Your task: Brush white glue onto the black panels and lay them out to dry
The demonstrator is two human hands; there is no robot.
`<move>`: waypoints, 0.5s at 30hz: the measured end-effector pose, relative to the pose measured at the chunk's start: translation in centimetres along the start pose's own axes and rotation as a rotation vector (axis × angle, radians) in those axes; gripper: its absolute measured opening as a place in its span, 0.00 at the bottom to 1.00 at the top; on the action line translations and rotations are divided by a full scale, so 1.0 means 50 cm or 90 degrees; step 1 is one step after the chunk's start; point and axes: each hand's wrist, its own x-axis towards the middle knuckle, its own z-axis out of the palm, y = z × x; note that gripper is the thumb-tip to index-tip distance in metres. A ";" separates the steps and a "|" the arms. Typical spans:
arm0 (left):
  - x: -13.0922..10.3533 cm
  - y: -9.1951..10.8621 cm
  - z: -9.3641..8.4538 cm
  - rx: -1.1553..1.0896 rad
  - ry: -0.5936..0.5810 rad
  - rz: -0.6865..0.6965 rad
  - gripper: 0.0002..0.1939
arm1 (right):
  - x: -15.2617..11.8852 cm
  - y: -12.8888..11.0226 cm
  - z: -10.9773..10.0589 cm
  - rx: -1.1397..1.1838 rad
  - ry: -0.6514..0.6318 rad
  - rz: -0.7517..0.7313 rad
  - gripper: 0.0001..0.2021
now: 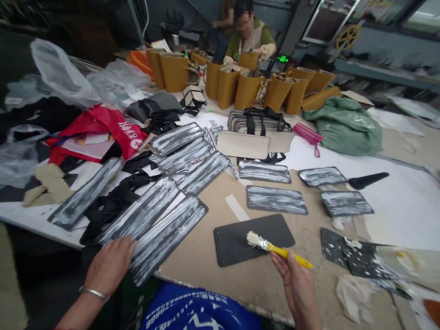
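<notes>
My right hand (295, 284) is closed round the yellow handle of a paintbrush (283, 254). The brush's bristles, clotted with white paste, are over a plain black panel (237, 243) with rounded corners; whether they touch it I cannot tell. At lower left my left hand (112, 263), with a silver bangle at the wrist, has its fingers bent over the near end of a black panel streaked with white (142, 208). Its fingertips are partly hidden. Beside that lies another streaked panel (170, 238), its near end past the table edge.
More streaked panels (277, 200) lie around the table. Paste-spattered black pieces (357, 256) are at right. Behind are a beige panel stack (244, 144), a pink pouch (307, 135), a green bag (347, 123) and mustard bags (249, 91). A co-worker (266, 36) is across the table.
</notes>
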 end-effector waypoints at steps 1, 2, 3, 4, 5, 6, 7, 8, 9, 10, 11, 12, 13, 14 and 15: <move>0.002 0.038 0.011 0.005 0.011 0.039 0.17 | 0.003 -0.001 -0.001 -0.003 0.011 -0.006 0.19; 0.003 0.082 0.026 -0.004 0.017 0.087 0.18 | 0.006 -0.003 -0.002 -0.001 0.021 -0.009 0.19; 0.003 0.131 0.047 -0.031 0.008 0.138 0.19 | 0.009 -0.005 -0.003 0.005 0.029 -0.010 0.20; 0.004 0.181 0.071 -0.061 -0.013 0.176 0.22 | 0.011 -0.007 -0.004 0.012 0.036 -0.010 0.20; 0.004 0.230 0.097 -0.079 -0.045 0.208 0.27 | 0.012 -0.010 -0.006 0.020 0.042 -0.011 0.20; 0.004 0.274 0.123 -0.081 -0.090 0.238 0.34 | 0.013 -0.012 -0.008 0.028 0.048 -0.011 0.20; 0.006 0.313 0.146 -0.068 -0.134 0.251 0.41 | 0.012 -0.014 -0.011 0.036 0.055 -0.010 0.20; 0.008 0.344 0.166 -0.052 -0.169 0.258 0.45 | 0.012 -0.016 -0.016 0.045 0.062 -0.009 0.20; 0.012 0.368 0.182 -0.038 -0.201 0.265 0.48 | 0.010 -0.017 -0.022 0.053 0.068 -0.008 0.20; 0.017 0.385 0.194 -0.030 -0.225 0.272 0.49 | 0.009 -0.018 -0.029 0.059 0.074 -0.007 0.20; 0.025 0.398 0.203 -0.030 -0.244 0.283 0.48 | 0.008 -0.018 -0.036 0.066 0.079 -0.007 0.20; 0.033 0.407 0.209 -0.036 -0.262 0.301 0.47 | 0.007 -0.018 -0.045 0.072 0.087 -0.007 0.20; 0.043 0.415 0.214 -0.045 -0.278 0.323 0.45 | 0.007 -0.017 -0.053 0.076 0.097 -0.009 0.20; 0.053 0.423 0.218 -0.056 -0.292 0.347 0.44 | 0.007 -0.017 -0.062 0.078 0.110 -0.011 0.21; 0.063 0.432 0.222 -0.066 -0.305 0.372 0.44 | 0.008 -0.016 -0.070 0.079 0.124 -0.014 0.21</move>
